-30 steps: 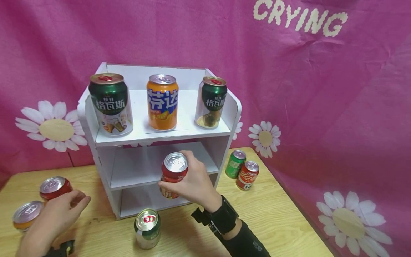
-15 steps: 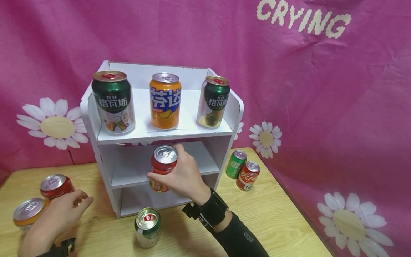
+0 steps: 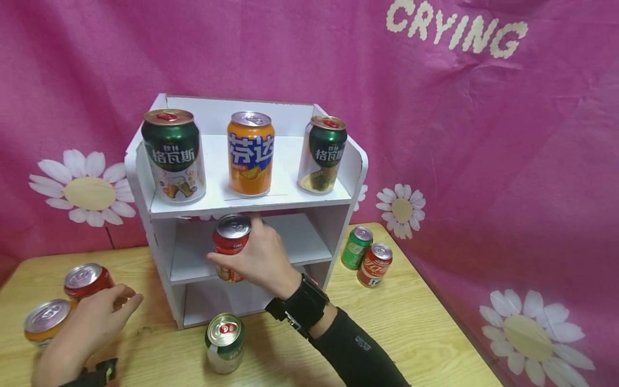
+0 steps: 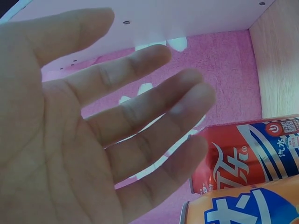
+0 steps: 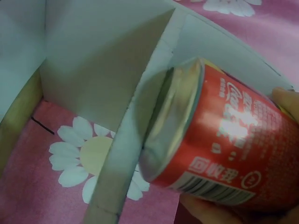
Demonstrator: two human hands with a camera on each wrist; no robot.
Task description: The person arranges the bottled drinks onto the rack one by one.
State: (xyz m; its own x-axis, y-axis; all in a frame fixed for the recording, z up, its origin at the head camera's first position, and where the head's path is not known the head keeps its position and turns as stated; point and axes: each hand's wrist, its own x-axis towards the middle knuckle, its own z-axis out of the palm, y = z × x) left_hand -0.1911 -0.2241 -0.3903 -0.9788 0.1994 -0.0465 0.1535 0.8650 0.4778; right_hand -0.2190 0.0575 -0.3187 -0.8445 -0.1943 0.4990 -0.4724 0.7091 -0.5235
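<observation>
It looks like a small staged tabletop set, the room beyond hidden: a pink flowered cloth (image 3: 459,134) hangs behind a wooden table (image 3: 387,338), where a shelf (image 3: 289,164) and drink cans (image 3: 250,172) stand.

On the wooden surface (image 3: 401,322) stands a white box-shaped shelf (image 3: 285,180); atop it, an orange metal can (image 3: 251,156) between two green-and-white metal cans (image 3: 175,158). At its middle tier (image 3: 302,236) is a red metal can (image 3: 231,243). Lower centre, before the shelf: a green-and-gold metal can (image 3: 224,344); mid-right, green and red metal cans (image 3: 374,266).

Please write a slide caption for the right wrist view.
Right hand grips a red can at a white shelf's edge.
</observation>
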